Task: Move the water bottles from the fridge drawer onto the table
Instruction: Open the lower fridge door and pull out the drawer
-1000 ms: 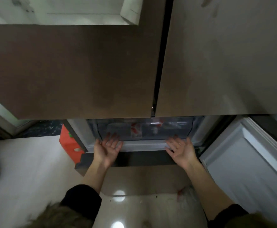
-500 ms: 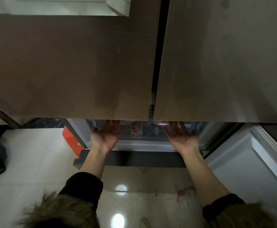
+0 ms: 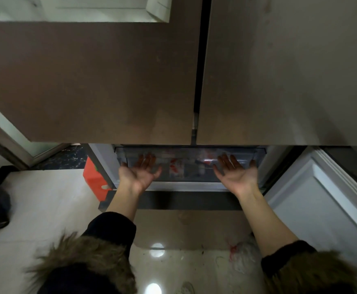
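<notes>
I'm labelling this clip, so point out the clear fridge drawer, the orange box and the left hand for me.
clear fridge drawer (image 3: 194, 174), head view, on its transparent front wall between the hands.
orange box (image 3: 92, 177), head view, on its orange side face.
left hand (image 3: 140, 175), head view, on the upturned palm.

1. The floor (image 3: 35, 209) is pale, shiny tile with bright spots of light on it.
2. Two big brown doors (image 3: 109, 81) fill the top.
3. An orange box (image 3: 95, 179) stands on the floor.

Two hands (image 3: 139, 175), one drawer (image 3: 190, 166); bottles inside too blurred to count.
</notes>
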A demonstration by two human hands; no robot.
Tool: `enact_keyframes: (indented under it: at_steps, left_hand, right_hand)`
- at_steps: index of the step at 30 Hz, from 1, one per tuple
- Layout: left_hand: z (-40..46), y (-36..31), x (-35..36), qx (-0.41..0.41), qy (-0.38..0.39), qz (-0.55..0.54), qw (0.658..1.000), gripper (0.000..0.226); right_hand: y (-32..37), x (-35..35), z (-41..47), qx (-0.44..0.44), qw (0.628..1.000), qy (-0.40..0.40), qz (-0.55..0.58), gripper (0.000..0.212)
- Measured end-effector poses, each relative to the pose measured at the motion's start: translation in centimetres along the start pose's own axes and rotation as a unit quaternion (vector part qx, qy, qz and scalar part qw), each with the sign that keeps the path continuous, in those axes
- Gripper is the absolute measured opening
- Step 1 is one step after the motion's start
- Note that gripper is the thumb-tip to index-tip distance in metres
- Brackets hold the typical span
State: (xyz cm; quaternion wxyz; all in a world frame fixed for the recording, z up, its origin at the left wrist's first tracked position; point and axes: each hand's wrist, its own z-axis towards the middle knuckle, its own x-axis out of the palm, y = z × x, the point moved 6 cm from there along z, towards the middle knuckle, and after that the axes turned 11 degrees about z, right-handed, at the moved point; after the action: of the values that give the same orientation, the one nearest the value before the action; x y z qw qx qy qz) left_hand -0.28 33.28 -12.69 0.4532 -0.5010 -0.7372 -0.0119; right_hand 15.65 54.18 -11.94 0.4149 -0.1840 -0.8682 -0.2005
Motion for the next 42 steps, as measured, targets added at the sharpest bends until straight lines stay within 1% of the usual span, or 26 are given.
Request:
enact_keyframes:
  at_steps: [2,6,10,13,16,20,24,27,31,35,38,42]
  left_hand:
    - [-0.8,0.3,-0.7,0.002,-0.008,0.015,1.0,0.059]
    - [-2.5,0.8,-1.7,0.014,0.005,0.03,0.999,0.061]
    - [-4.1,1.3,-2.3,0.017,0.012,0.037,0.999,0.065]
    - [-5.5,1.9,-3.1,0.016,0.006,0.039,0.999,0.059]
    - [-6.6,2.4,-4.1,0.016,-0.011,0.059,0.998,0.058]
    - [-8.0,2.9,-4.9,0.014,-0.018,0.093,0.995,0.069]
    - [-9.3,3.5,-5.4,0.004,-0.03,0.115,0.993,0.073]
    - [-10.0,3.9,-5.8,-0.005,-0.038,0.118,0.992,0.072]
    - [-10.8,4.3,-6.7,-0.015,-0.036,0.116,0.993,0.072]
    - [-12.0,4.9,-7.6,-0.017,-0.04,0.116,0.992,0.071]
    - [-12.8,5.2,-8.1,-0.02,-0.048,0.117,0.992,0.064]
    - [-13.6,5.5,-8.6,-0.021,-0.05,0.131,0.99,0.064]
  right_hand:
    - [-0.1,-0.8,-0.6,0.0,1.0,-0.001,-0.007,0.064]
    - [-0.3,-1.4,-2.2,-0.005,0.999,0.007,-0.034,0.057]
    - [-0.5,-2.0,-3.8,0.001,0.999,0.018,-0.045,0.06]
    - [-0.7,-2.9,-5.0,0.0,0.998,0.018,-0.054,0.058]
    - [-0.8,-4.1,-5.9,-0.016,0.995,0.0,-0.095,0.05]
    - [-1.1,-5.4,-6.9,-0.027,0.99,-0.032,-0.137,0.039]
    - [-1.0,-6.6,-7.6,-0.02,0.987,-0.05,-0.152,0.037]
    - [-1.0,-7.3,-8.2,-0.019,0.987,-0.056,-0.151,0.043]
    - [-1.1,-8.1,-9.7,-0.013,0.989,-0.062,-0.135,0.039]
    - [-1.2,-8.9,-10.9,-0.018,0.99,-0.065,-0.123,0.051]
    - [-1.2,-9.4,-11.8,-0.019,0.99,-0.072,-0.119,0.039]
    - [-1.3,-10.0,-12.6,-0.015,0.99,-0.071,-0.117,0.037]
